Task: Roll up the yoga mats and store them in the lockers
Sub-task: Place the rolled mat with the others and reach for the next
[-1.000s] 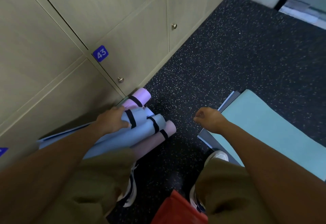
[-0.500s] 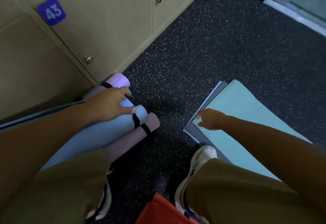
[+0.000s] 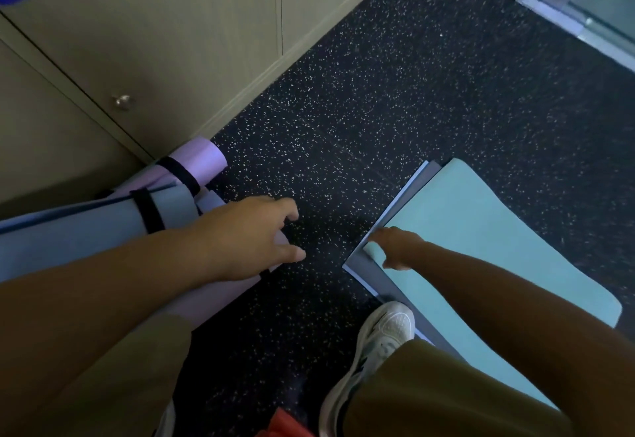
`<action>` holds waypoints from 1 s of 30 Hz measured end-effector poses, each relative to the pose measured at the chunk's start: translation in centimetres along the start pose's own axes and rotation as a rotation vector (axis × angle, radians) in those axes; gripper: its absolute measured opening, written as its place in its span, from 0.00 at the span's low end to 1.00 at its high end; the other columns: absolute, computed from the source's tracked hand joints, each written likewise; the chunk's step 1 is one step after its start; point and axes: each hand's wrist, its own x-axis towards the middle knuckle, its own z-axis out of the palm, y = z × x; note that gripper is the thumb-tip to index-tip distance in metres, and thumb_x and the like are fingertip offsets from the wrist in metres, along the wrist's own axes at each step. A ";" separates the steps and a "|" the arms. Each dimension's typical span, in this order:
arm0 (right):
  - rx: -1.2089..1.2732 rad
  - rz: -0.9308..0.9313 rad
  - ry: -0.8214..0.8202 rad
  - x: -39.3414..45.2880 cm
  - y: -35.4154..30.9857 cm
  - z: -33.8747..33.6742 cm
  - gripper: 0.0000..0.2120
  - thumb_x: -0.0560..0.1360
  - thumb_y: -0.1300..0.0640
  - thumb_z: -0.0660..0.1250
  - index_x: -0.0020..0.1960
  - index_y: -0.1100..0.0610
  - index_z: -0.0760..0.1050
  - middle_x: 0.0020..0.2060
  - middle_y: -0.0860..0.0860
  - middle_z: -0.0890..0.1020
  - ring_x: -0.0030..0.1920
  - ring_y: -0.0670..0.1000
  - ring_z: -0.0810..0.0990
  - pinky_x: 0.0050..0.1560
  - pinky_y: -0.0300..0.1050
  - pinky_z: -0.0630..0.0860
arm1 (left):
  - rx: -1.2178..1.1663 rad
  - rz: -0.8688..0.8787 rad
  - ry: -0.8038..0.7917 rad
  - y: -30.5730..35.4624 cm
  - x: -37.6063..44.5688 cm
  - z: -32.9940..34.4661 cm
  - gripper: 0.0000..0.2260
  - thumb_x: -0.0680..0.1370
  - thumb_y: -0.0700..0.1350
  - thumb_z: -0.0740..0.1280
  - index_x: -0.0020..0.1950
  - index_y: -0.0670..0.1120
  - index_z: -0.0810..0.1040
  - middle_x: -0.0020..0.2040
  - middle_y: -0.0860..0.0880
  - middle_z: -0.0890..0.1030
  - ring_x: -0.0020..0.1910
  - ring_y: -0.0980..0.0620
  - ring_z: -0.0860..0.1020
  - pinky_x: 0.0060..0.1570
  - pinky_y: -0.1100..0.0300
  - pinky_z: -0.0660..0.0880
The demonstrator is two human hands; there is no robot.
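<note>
**Hands between rolled mats and flat mats**

The left hand point(image 3: 254, 237) is open with spread fingers above the near end of the rolled mats point(image 3: 86, 230), which lie on the left by the lockers point(image 3: 154, 41). The right hand point(image 3: 395, 247) rests on the corner of the flat teal mat point(image 3: 481, 230); whether it grips, I cannot tell. A grey mat point(image 3: 364, 264) lies under it.

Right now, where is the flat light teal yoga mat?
In the head view, the flat light teal yoga mat lies on the dark speckled floor at the right, atop a grey-blue mat, with the right hand on its near corner.
</note>
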 end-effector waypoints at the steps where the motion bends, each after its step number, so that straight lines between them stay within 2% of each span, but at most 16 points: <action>1: -0.050 -0.014 -0.004 0.4 -0.1 0.1 0.33 0.79 0.57 0.71 0.80 0.52 0.61 0.78 0.55 0.65 0.76 0.58 0.66 0.71 0.53 0.70 | -0.006 0.001 -0.005 0.4 0.3 0.1 0.26 0.75 0.65 0.70 0.70 0.59 0.70 0.62 0.57 0.75 0.62 0.54 0.75 0.63 0.50 0.75; 3: -0.125 -0.039 0.011 1.3 0.0 0.4 0.31 0.79 0.59 0.70 0.79 0.54 0.63 0.77 0.56 0.66 0.76 0.59 0.65 0.71 0.53 0.71 | -0.003 -0.002 -0.019 1.1 0.8 0.5 0.26 0.75 0.65 0.70 0.70 0.60 0.69 0.63 0.57 0.75 0.61 0.54 0.76 0.62 0.50 0.75; 5: -0.159 -0.044 0.049 2.1 0.4 0.8 0.33 0.78 0.60 0.72 0.78 0.53 0.63 0.75 0.55 0.67 0.75 0.58 0.65 0.67 0.55 0.74 | 0.019 -0.009 -0.056 1.9 1.2 0.8 0.27 0.76 0.64 0.70 0.71 0.59 0.68 0.66 0.56 0.74 0.60 0.54 0.76 0.61 0.50 0.76; 8: -0.196 -0.071 0.107 2.9 1.1 1.3 0.37 0.74 0.55 0.77 0.77 0.53 0.62 0.71 0.54 0.68 0.71 0.57 0.69 0.63 0.54 0.75 | 0.031 -0.007 -0.083 2.7 1.6 1.4 0.26 0.77 0.64 0.69 0.72 0.59 0.67 0.65 0.56 0.74 0.57 0.56 0.75 0.59 0.53 0.76; 14: -0.314 -0.069 0.188 3.8 2.0 2.1 0.37 0.73 0.43 0.75 0.76 0.53 0.64 0.71 0.54 0.68 0.71 0.56 0.66 0.64 0.51 0.70 | 0.074 -0.011 -0.140 3.0 1.7 1.8 0.25 0.78 0.64 0.67 0.72 0.59 0.66 0.64 0.57 0.75 0.55 0.58 0.75 0.59 0.55 0.76; 18: -0.309 -0.074 0.166 3.3 3.8 1.2 0.37 0.73 0.39 0.73 0.76 0.54 0.66 0.74 0.54 0.69 0.75 0.58 0.64 0.72 0.54 0.64 | 0.100 -0.011 -0.147 3.1 2.0 1.8 0.25 0.78 0.63 0.68 0.72 0.58 0.67 0.62 0.56 0.76 0.56 0.57 0.75 0.60 0.55 0.75; 21: -0.248 -0.058 0.126 1.6 5.2 -0.8 0.30 0.78 0.46 0.71 0.76 0.55 0.67 0.74 0.56 0.70 0.75 0.58 0.65 0.72 0.54 0.65 | 0.124 -0.002 -0.140 3.4 2.2 1.4 0.25 0.78 0.63 0.68 0.71 0.58 0.68 0.61 0.57 0.77 0.57 0.57 0.75 0.61 0.54 0.75; 24: -0.148 0.013 0.088 -1.2 6.5 -2.5 0.24 0.79 0.45 0.68 0.72 0.53 0.73 0.67 0.57 0.74 0.68 0.59 0.71 0.67 0.53 0.70 | 0.109 0.029 -0.080 4.6 2.2 0.9 0.24 0.76 0.65 0.69 0.69 0.59 0.70 0.61 0.58 0.77 0.55 0.58 0.76 0.60 0.53 0.76; 28: 0.093 0.107 0.079 -6.3 8.7 -3.9 0.23 0.78 0.42 0.70 0.67 0.54 0.76 0.62 0.57 0.76 0.59 0.57 0.77 0.59 0.50 0.75 | 0.058 0.073 0.005 7.6 1.6 0.5 0.23 0.76 0.65 0.69 0.68 0.61 0.70 0.62 0.58 0.78 0.53 0.59 0.77 0.59 0.54 0.77; 30: 0.187 0.170 0.083 -9.4 9.6 -4.6 0.24 0.78 0.42 0.70 0.68 0.56 0.75 0.61 0.58 0.77 0.59 0.58 0.78 0.60 0.51 0.76 | 0.024 0.105 0.040 9.2 1.1 0.5 0.23 0.75 0.66 0.69 0.67 0.61 0.71 0.61 0.59 0.78 0.53 0.59 0.77 0.59 0.54 0.77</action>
